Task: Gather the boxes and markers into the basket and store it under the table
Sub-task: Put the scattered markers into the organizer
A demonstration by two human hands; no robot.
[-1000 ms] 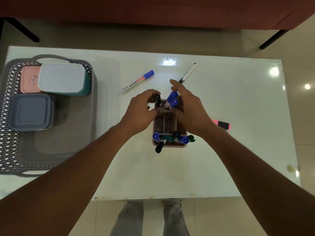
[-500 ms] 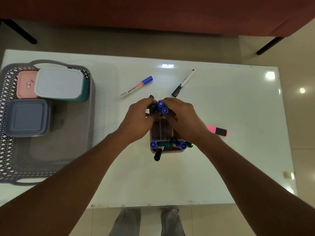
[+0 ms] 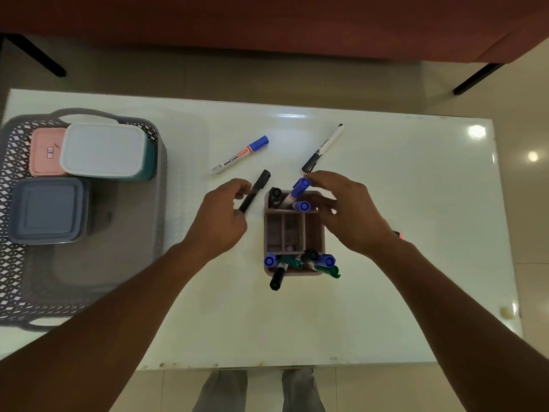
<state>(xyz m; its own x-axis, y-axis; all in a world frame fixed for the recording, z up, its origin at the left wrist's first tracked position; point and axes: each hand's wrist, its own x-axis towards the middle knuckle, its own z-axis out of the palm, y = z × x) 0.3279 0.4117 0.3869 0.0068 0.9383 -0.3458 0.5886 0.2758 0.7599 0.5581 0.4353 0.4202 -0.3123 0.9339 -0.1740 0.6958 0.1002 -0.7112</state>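
A brownish-pink marker holder (image 3: 292,233) stands mid-table with several blue, black and green markers in its far and near compartments. My left hand (image 3: 219,218) is just left of it, shut on a black marker (image 3: 256,190) that points away from me. My right hand (image 3: 353,212) hovers over the holder's far right corner, fingers apart around two blue-capped markers (image 3: 300,188). On the left stands a grey basket (image 3: 118,233) with a pink box (image 3: 46,151), a white-lidded teal box (image 3: 104,150) and a grey-blue box (image 3: 47,209).
A blue-capped whiteboard marker (image 3: 239,155) and a thin black-capped pen (image 3: 323,147) lie loose beyond the holder. A pink highlighter (image 3: 397,234) peeks out behind my right wrist. The table's (image 3: 416,263) front edge is close to my legs. A red sofa stands behind.
Both hands have come apart from the marker bunch at the holder's far end. My left hand has drawn left with a black marker; my right hand has opened. The camera has tilted a little.
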